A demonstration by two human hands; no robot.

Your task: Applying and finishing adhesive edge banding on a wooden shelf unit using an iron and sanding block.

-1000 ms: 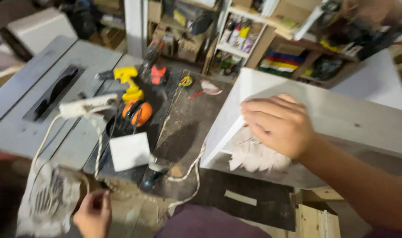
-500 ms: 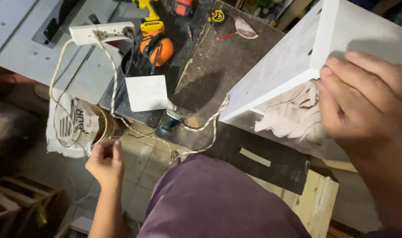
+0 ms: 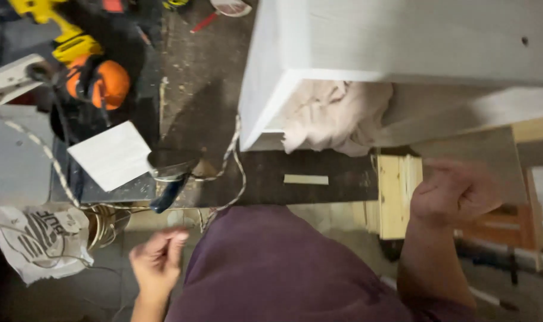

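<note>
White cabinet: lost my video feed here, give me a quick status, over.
Left hand empty, fingers loosely curled, low beside the bench. Right hand closed in a loose fist, holding nothing visible. White cabinet untouched on the bench, cloth bunched under it. Cord dangling off the bench edge.
</note>
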